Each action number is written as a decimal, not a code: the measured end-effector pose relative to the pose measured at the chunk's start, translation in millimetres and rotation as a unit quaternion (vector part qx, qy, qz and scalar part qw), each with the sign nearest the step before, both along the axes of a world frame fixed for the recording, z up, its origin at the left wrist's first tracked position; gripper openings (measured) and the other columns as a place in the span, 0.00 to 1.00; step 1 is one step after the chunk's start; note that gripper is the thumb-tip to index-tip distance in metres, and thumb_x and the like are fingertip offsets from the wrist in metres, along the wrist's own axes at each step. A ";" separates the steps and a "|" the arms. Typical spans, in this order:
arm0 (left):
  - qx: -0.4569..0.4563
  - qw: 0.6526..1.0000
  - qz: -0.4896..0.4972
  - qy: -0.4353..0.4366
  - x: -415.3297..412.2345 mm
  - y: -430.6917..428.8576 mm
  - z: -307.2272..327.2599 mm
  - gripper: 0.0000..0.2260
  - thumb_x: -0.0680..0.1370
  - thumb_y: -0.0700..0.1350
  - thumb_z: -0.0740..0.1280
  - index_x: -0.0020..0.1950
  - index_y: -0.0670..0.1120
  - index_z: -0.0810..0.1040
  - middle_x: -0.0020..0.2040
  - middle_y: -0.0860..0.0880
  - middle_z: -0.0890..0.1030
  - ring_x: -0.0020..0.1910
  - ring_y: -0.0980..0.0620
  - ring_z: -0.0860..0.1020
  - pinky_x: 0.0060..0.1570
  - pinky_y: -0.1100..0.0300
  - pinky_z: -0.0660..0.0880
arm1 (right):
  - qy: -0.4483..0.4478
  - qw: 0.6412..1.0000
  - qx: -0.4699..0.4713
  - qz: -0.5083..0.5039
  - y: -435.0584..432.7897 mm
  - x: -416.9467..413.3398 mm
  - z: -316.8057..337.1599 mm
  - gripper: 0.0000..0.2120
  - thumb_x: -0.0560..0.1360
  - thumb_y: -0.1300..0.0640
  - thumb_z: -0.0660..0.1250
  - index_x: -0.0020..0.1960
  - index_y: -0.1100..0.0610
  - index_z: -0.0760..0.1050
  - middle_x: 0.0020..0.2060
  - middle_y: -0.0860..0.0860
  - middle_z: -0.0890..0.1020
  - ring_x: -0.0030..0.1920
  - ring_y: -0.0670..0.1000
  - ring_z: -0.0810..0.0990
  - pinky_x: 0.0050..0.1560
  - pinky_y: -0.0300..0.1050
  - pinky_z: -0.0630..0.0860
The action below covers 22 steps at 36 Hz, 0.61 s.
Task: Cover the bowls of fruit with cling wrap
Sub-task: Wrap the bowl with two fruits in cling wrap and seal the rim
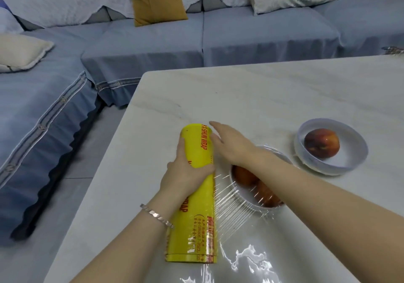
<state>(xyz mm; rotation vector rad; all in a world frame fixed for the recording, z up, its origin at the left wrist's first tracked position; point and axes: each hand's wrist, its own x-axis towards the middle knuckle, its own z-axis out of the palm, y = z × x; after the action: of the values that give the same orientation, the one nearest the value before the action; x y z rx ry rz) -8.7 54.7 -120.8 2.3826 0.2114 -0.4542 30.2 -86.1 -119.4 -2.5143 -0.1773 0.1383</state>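
From the head camera, the left hand (pixel 185 173) has its grip closed around the middle of the yellow cling wrap roll (pixel 196 195), which lies lengthwise near the left edge of the pale surface (pixel 262 99). The right hand (pixel 231 145) is open and flat, fingers stretched, resting against the far part of the roll on its right side; it holds nothing.

A sheet of film (pixel 231 208) runs taut from the roll toward the right, over the near bowl (pixel 242 197), which sits just beside the roll with reddish fruit (pixel 262 192) inside, partly hidden by the right forearm. More film lies loose and shiny on the surface toward the near edge. A second bowl (pixel 332 147), holding one red fruit (pixel 321 142), stands further right, apart from the first; whether it is already covered I cannot tell for sure.

The film looks thin, light and clingy, likely to wrinkle and stick to itself, so it is best kept stretched and taken by its edges. The roll seems stiff and fairly heavy, easy to hold around its middle.
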 end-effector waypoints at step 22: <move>0.057 0.998 0.016 -0.027 -0.8 -1.2 -8.4 0.44 0.70 0.62 0.66 0.74 0.61 0.37 0.59 0.40 0.69 0.51 0.39 0.75 0.44 0.56 0.67 | 0.027 0.993 -0.073 -0.091 12.5 10.1 -22.1 0.11 0.74 0.59 0.58 0.47 0.64 0.77 0.49 0.62 0.81 0.51 0.62 0.77 0.48 0.47 0.72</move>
<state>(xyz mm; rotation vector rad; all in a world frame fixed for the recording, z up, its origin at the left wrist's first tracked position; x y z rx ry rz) -9.5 53.5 -129.2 2.4959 0.2575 -0.3713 40.2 -73.7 -141.5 -2.6536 0.0867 0.1503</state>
